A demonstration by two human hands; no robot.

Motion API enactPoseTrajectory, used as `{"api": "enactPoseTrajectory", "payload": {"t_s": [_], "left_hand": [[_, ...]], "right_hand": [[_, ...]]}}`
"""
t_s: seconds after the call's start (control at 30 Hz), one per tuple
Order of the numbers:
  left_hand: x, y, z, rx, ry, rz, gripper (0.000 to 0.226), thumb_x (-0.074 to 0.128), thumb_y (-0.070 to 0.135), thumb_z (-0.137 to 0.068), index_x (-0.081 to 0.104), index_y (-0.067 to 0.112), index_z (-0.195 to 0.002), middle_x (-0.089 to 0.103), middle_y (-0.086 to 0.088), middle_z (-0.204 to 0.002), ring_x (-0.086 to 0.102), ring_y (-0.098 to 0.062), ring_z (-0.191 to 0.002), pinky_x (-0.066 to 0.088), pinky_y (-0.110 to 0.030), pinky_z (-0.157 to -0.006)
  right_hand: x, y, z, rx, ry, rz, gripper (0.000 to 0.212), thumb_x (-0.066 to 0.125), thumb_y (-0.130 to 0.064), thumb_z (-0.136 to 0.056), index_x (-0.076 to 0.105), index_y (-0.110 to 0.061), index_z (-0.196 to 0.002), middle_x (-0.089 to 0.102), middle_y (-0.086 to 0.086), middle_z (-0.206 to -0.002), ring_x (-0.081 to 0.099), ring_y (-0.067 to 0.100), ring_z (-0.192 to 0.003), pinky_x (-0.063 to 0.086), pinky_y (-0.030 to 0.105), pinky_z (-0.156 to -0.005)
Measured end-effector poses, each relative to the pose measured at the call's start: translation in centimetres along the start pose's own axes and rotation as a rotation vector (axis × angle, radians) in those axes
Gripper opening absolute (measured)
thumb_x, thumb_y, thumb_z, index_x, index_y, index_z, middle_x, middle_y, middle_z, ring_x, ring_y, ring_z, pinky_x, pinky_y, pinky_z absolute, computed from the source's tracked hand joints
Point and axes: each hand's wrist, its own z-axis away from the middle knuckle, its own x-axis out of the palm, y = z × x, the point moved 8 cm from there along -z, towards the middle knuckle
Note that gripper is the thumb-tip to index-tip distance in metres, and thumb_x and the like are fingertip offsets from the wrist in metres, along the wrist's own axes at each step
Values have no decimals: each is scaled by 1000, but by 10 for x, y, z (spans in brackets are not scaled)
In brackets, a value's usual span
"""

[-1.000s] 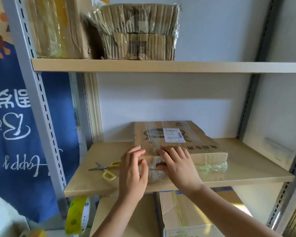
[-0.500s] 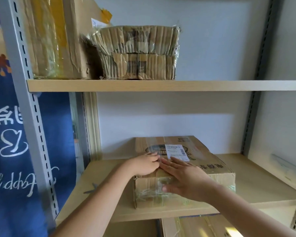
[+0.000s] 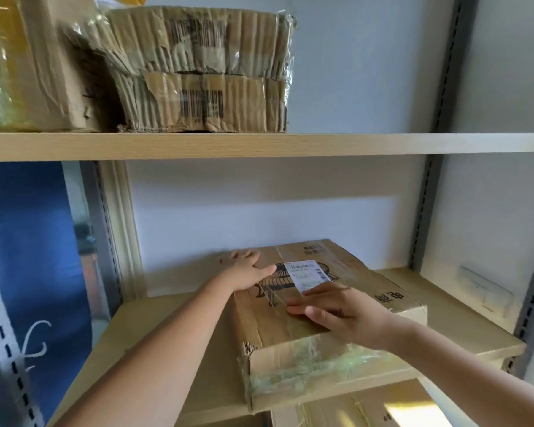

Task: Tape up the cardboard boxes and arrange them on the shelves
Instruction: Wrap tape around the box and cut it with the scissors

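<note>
Pale wooden shelves [image 3: 259, 146] on grey slotted uprights stand against a white wall, with a blue banner [image 3: 34, 257] hanging at the left and battered, plastic-wrapped boxes [image 3: 198, 72] stacked on the upper board. On the lower shelf a flat cardboard box [image 3: 336, 331] sits askew, its near end jutting past the front edge, while the left hand [image 3: 244, 269] and right hand [image 3: 336, 312] lie flat on its taped lid, fingers straight, gripping nothing. Pressing down near that overhang could tip the box off, I think, and its torn front corner might split further.
</note>
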Motion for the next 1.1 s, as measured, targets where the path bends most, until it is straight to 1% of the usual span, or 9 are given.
{"api": "enactPoseTrajectory", "payload": {"t_s": [0.2, 0.33, 0.47, 0.57, 0.67, 0.8, 0.87, 0.97, 1.1], "left_hand": [[-1, 3, -12, -75, 112, 327, 74, 58, 61, -86, 46, 16, -144, 42, -5, -151, 43, -23, -136, 35, -37, -113], [-4, -5, -4, -142, 210, 194, 67, 45, 67, -87, 49, 29, -141, 37, -3, -155, 36, -26, -141, 37, -46, -112], [-3, -20, 42, -386, 220, 410, 94, 55, 64, -87, 13, 15, -155, 10, -19, -161, 20, -38, -146, 30, -45, -114], [23, -9, 81, -466, 35, 1012, 74, 71, 46, -84, 43, 7, -141, 43, -7, -145, 42, -27, -134, 36, -31, -101], [39, 5, 104, -453, -55, 1131, 33, 68, 36, -88, 62, 8, -104, 60, -2, -109, 59, -20, -96, 42, -25, -84], [25, 8, 115, -461, 1, 1185, 28, 68, 30, -89, 60, 4, -98, 61, -6, -87, 59, -20, -79, 42, -26, -71], [17, 6, 119, -449, 63, 1133, 57, 76, 44, -77, 57, 5, -114, 62, -6, -109, 61, -25, -102, 47, -32, -93], [0, 13, 147, -206, 281, 805, 74, 73, 45, -76, 44, 25, -141, 47, -1, -146, 46, -24, -134, 35, -42, -114], [9, 71, 200, 328, 201, 177, 75, 49, 70, -85, 25, 42, -150, 6, 28, -156, -1, 5, -146, 2, -35, -122]], "right_hand": [[-4, 3, -9, 135, -93, -151, 32, 59, -44, -94, 67, -35, -123, 61, -27, -126, 53, -9, -116, 40, 16, -102], [-31, 75, 2, 563, -36, 249, 81, 41, -81, -80, 36, -37, -148, 40, -5, -147, 44, 22, -131, 43, 40, -104], [-51, 128, 30, 1001, -64, 205, 117, 36, -101, -57, 45, -14, -135, 60, 9, -121, 63, 23, -98, 53, 32, -80], [-55, 126, 29, 1003, -79, 213, 93, 42, -99, -57, 61, -15, -92, 69, 1, -87, 66, 14, -75, 45, 24, -63], [-52, 128, 31, 1045, -53, 131, 89, 51, -99, -47, 58, -19, -84, 70, 1, -84, 67, 15, -75, 46, 25, -68], [-53, 120, 37, 1059, 17, 118, 94, 52, -100, -42, 59, -18, -87, 68, 0, -80, 66, 15, -71, 48, 24, -65], [-59, 108, 42, 1043, 38, 171, 96, 48, -98, -54, 61, -16, -103, 68, 1, -90, 67, 16, -77, 46, 25, -61], [-59, 80, 39, 726, 51, 251, 89, 44, -83, -78, 31, -33, -150, 35, -6, -154, 43, 24, -135, 41, 40, -102], [-35, 23, 56, 283, -65, 112, 97, 43, -93, -62, 33, -48, -146, 31, -31, -145, 33, 6, -141, 28, 23, -112]]}}
